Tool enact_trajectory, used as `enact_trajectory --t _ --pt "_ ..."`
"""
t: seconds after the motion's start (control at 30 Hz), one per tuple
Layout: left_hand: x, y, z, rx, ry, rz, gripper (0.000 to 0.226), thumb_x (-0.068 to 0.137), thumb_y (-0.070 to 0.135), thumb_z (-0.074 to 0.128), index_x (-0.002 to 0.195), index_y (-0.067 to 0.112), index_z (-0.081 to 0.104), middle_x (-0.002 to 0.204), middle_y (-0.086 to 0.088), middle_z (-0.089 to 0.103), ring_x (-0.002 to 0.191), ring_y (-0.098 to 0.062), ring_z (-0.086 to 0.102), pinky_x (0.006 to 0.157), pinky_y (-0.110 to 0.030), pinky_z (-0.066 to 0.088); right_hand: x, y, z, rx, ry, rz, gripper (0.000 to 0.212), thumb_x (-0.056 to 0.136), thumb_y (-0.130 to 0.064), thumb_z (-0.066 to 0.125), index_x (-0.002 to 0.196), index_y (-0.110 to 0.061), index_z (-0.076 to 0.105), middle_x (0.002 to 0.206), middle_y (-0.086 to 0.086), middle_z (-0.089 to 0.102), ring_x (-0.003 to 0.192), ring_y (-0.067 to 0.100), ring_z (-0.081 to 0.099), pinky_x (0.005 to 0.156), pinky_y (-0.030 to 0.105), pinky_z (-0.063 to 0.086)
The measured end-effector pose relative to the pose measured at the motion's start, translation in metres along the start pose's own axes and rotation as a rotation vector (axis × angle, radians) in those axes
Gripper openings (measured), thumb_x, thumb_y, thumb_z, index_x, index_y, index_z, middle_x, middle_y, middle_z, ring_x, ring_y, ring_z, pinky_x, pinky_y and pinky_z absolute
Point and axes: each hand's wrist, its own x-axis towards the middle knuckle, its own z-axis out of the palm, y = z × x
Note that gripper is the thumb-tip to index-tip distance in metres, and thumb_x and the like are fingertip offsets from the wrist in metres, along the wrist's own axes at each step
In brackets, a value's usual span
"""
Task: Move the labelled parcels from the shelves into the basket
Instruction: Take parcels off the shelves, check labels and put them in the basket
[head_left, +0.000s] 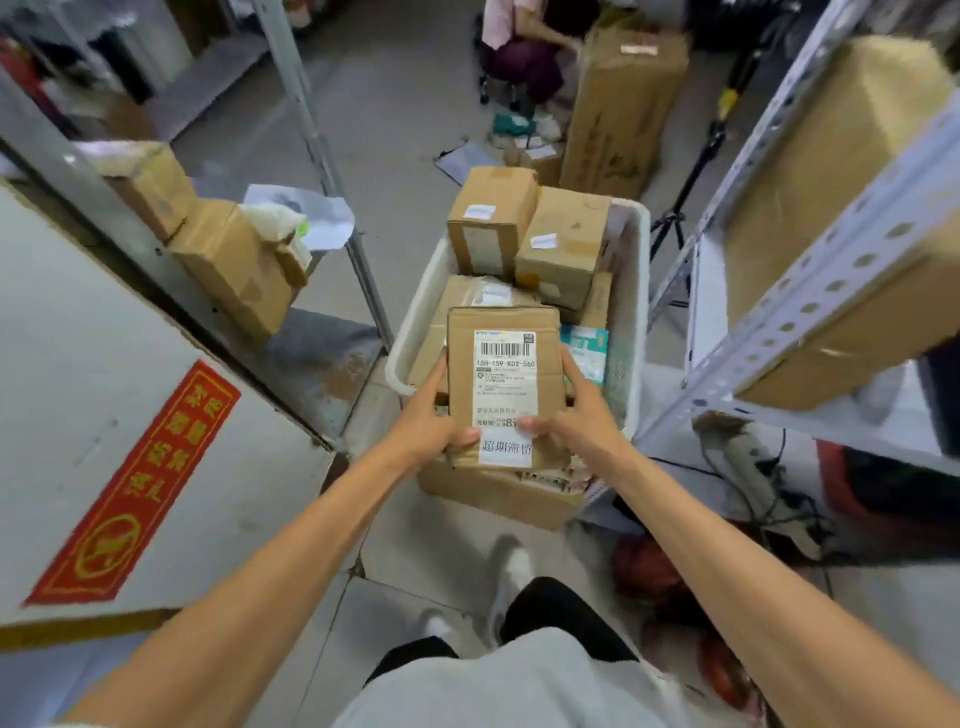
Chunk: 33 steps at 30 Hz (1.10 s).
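Cardboard parcel (505, 384) — flat, labelled | both hands gripping | above white basket (635, 291)

Too small to read: fine print on the label (505, 395) of the held parcel (462, 338). Tucked behind that parcel: most fingers of the left hand (428, 423) and right hand (582, 415), plus the basket (638, 291)'s near end. Cut off by the top edge: a seated person (524, 52); by the right edge: a shelf carton (831, 182). Blurred past reading: the red sticker (137, 483).
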Motion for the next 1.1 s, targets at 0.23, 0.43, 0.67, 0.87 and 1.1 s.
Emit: enact_trajectory --t 0.23,0.43,0.67,0.87,1.1 --pt "0.095 0.042 0.024 0.078 -0.167 -0.021 0.11 0.075 -0.012 0.069 0.149 0.044 0.01 0.138 0.0 0.051 0.12 -0.019 0.054 0.095 -0.039 0.052 0.061 -0.003 -0.032 0.052 0.253 0.141 0.109 0.068 0.003 0.078 0.152 -0.037 0.022 0.125 -0.004 0.063 0.115 0.016 0.059 0.1 0.039 0.049" --pt "0.179 0.063 0.046 0.113 -0.208 -0.121 0.097 0.083 -0.009 0.061 0.148 0.044 0.012 0.12 -0.005 0.063 0.101 -0.016 0.059 0.071 -0.024 0.053 0.131 -0.004 -0.058 0.047 0.342 0.24 0.094 0.078 0.004 0.072 0.153 -0.028 0.024 0.136 0.0 0.056 0.123 0.019 0.052 0.095 0.029 0.045" --pt "0.263 0.058 0.073 0.159 -0.251 -0.184 0.084 0.086 -0.003 0.06 0.148 0.038 0.021 0.117 -0.003 0.062 0.107 -0.02 0.058 0.086 -0.034 0.052 0.203 0.016 -0.081 -0.013 0.431 0.371 0.073 0.083 0.002 0.067 0.145 -0.024 0.039 0.133 0.003 0.059 0.12 0.023 0.055 0.093 0.03 0.045" --pt "0.315 0.049 0.092 0.161 -0.245 -0.206 0.086 0.085 -0.006 0.059 0.15 0.035 0.02 0.113 -0.004 0.06 0.096 -0.015 0.061 0.078 -0.03 0.055 0.246 0.035 -0.095 -0.066 0.476 0.449 0.077 0.084 -0.005 0.066 0.149 -0.027 0.031 0.135 0.0 0.057 0.123 0.024 0.054 0.099 0.036 0.046" --pt "0.339 0.032 0.108 0.175 -0.211 -0.096 0.092 0.082 -0.011 0.06 0.15 0.035 0.018 0.124 -0.004 0.052 0.112 -0.022 0.057 0.09 -0.042 0.054 0.266 0.059 -0.1 -0.097 0.574 0.439 0.081 0.083 -0.005 0.067 0.149 -0.033 0.029 0.139 0.0 0.053 0.123 0.024 0.052 0.1 0.038 0.043"
